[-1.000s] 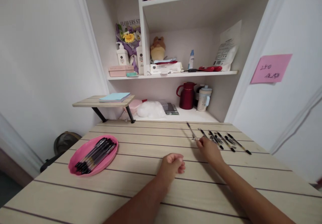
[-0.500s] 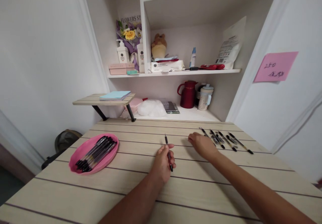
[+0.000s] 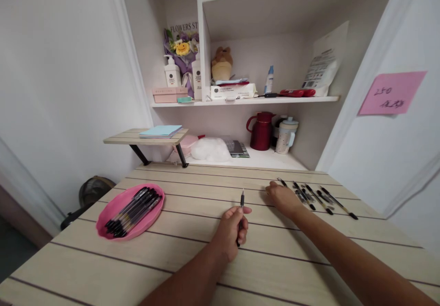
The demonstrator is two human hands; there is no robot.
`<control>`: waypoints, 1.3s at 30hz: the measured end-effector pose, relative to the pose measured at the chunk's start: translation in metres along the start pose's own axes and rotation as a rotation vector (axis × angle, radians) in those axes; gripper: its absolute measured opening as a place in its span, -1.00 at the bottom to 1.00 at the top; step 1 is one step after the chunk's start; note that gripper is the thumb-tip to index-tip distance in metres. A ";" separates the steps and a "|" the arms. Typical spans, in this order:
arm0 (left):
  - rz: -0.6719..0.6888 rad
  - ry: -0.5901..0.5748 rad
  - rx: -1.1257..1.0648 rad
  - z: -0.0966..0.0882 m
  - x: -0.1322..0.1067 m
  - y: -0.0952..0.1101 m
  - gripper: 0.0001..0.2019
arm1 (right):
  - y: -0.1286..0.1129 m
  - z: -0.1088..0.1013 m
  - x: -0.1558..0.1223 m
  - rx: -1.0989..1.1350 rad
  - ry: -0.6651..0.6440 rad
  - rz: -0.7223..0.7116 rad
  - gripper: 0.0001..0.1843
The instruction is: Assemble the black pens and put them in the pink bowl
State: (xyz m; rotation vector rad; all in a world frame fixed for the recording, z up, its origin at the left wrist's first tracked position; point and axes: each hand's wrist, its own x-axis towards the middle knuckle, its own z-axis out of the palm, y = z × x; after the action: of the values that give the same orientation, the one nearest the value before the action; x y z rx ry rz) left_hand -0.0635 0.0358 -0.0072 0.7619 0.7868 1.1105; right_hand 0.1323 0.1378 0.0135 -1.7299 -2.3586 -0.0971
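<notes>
My left hand (image 3: 234,228) is closed around a black pen (image 3: 242,199), held with its pointed tip facing away from me over the middle of the table. My right hand (image 3: 284,200) is low over the table to the right, its fingers curled together; whatever is between them, if anything, is too small to make out. Just beyond and beside it lie several loose black pen parts (image 3: 322,200), some with long thin bodies and some short. On the left, a pink oval tray (image 3: 156,216) holds a pile of black pens (image 3: 132,212).
A small raised stand (image 3: 129,137) carrying blue paper (image 3: 161,130) stands at the table's back left. Behind the table, shelves hold a red jug (image 3: 261,131), a pale cup (image 3: 286,136), and a white plastic bag (image 3: 211,150). A pink note (image 3: 393,93) is on the right wall.
My left hand has moved slightly right and nearer, and the pen in it stands straighter. My right hand stays beside the loose parts, fingers still curled. The whole view has shifted a little.
</notes>
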 end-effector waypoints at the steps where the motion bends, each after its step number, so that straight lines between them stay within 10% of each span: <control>1: 0.000 -0.012 0.019 0.000 -0.001 0.000 -0.58 | -0.001 -0.001 -0.004 0.026 0.019 0.003 -0.82; 8: 0.002 -0.129 0.195 0.007 -0.009 -0.002 -0.61 | -0.021 -0.016 -0.054 1.354 0.282 0.309 -0.74; 12: -0.007 -0.175 0.261 0.011 -0.014 -0.003 -0.60 | -0.039 -0.026 -0.074 1.702 0.284 0.364 -0.64; 39: 0.080 -0.186 0.490 0.015 -0.022 -0.003 -0.70 | -0.055 -0.031 -0.086 1.466 0.105 0.209 -0.68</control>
State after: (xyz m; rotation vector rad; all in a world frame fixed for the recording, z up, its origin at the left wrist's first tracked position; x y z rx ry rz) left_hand -0.0542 0.0124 0.0016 1.2983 0.8864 0.9071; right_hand 0.1090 0.0344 0.0299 -1.0486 -1.3266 1.1852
